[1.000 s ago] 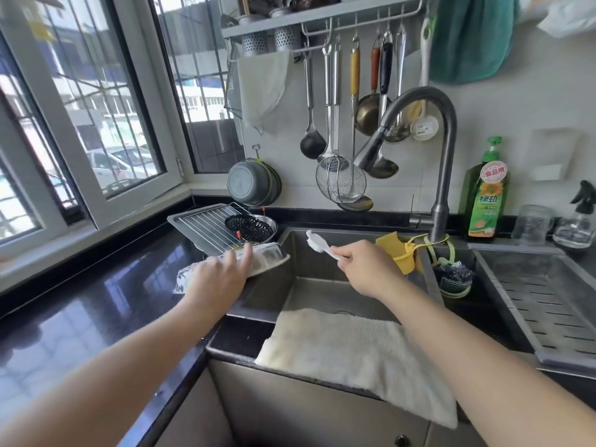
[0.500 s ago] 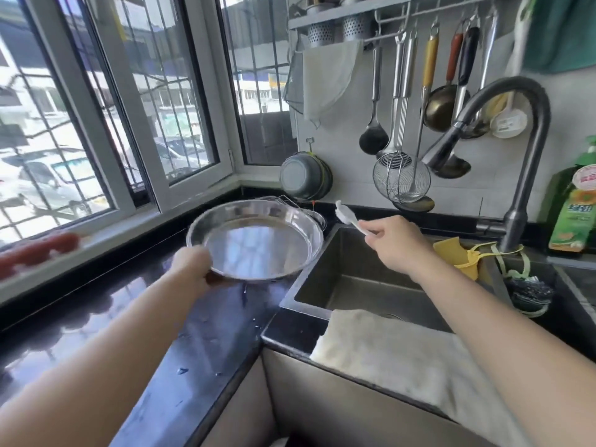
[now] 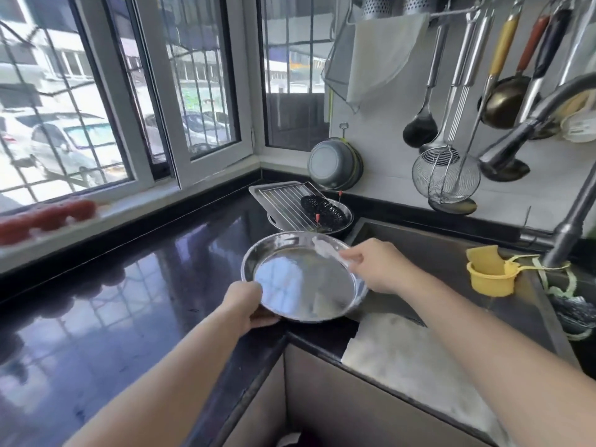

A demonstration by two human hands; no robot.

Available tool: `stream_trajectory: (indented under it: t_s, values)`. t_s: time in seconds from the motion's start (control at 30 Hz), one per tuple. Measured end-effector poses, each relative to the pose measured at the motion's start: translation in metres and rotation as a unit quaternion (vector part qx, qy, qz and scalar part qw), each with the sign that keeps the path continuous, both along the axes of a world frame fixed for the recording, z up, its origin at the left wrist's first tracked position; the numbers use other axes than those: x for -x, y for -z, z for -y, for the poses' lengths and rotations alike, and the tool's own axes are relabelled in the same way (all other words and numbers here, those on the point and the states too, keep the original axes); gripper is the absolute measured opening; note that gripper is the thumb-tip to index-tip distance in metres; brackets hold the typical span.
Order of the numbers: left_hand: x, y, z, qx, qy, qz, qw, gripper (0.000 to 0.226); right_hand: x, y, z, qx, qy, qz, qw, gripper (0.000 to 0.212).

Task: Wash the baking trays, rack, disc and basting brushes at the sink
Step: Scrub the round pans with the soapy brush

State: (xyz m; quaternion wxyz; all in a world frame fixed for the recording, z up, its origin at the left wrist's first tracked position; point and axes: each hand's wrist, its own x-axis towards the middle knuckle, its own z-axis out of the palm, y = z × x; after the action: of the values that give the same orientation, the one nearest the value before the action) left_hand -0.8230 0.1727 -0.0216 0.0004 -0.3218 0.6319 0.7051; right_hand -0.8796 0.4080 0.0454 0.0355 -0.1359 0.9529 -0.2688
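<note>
My left hand grips the near-left rim of a round steel baking tray, held tilted over the corner between the counter and the sink. My right hand holds a white basting brush whose head lies over the tray's far rim. Behind the tray, a wire rack leans on a rectangular tray and a steel bowl. A black perforated disc sits in that bowl, with a small red-tipped item beside it.
A curved faucet arches over the sink at right. A yellow cup hangs by the basin, and a white cloth drapes over the sink's front edge. Ladles and a wire skimmer hang on the wall. The black counter stretches left.
My left hand lifted the round tray off the counter and carried it toward the sink corner. My right hand brought the brush down to the tray's rim. My view turned left.
</note>
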Motion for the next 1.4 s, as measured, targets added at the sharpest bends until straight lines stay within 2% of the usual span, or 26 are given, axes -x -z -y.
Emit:
stream_trajectory:
  t_s: [0.13,0.27,0.4,0.43,0.57,0.73,0.9,1.0,1.07,1.2,1.27,1.33,1.4]
  values:
    - [-0.001,0.003,0.023,0.077,0.082,0.045,0.993,0.029,0.004,0.0,0.024,-0.077,-0.035,0.013,0.996,0.039]
    - [0.01,0.003,0.031,0.181,0.071,0.019,0.981,0.02,0.012,0.006,0.052,-0.129,-0.046,0.013,0.99,0.042]
    - [0.027,0.008,0.044,0.325,0.092,-0.019,0.941,0.019,0.029,0.029,0.077,-0.158,-0.052,0.024,0.986,0.049]
    - [0.03,0.01,0.048,0.336,0.097,-0.036,0.936,0.018,0.032,0.031,0.08,-0.165,-0.05,0.02,0.985,0.05]
    - [0.039,0.024,0.062,0.309,0.082,-0.109,0.941,0.012,0.043,0.032,0.086,-0.202,-0.067,0.002,0.977,0.05]
    - [0.054,0.039,0.073,0.276,0.025,-0.139,0.951,0.035,0.065,0.032,0.104,-0.204,-0.069,0.013,0.976,0.047]
    - [0.066,0.041,0.081,0.252,-0.002,-0.149,0.956,0.025,0.078,0.031,0.122,-0.213,-0.068,0.019,0.974,0.04]
    - [0.075,0.042,0.086,0.247,0.001,-0.157,0.956,0.022,0.08,0.042,0.128,-0.252,-0.043,-0.011,0.967,0.038]
    - [0.078,0.044,0.087,0.25,0.009,-0.164,0.954,0.011,0.076,0.049,0.135,-0.261,-0.045,-0.033,0.964,0.04]
    - [0.083,0.05,0.089,0.242,0.01,-0.186,0.952,0.021,0.066,0.062,0.142,-0.224,-0.129,-0.016,0.966,0.037]
    - [0.086,0.053,0.09,0.246,0.013,-0.184,0.952,0.014,0.076,0.06,0.134,-0.243,-0.115,-0.032,0.963,0.032]
    - [0.087,0.053,0.089,0.259,0.024,-0.185,0.948,0.018,0.087,0.055,0.126,-0.262,-0.074,-0.051,0.961,0.032]
    - [0.087,0.054,0.089,0.255,0.026,-0.189,0.948,0.018,0.085,0.052,0.13,-0.268,-0.09,-0.05,0.958,0.033]
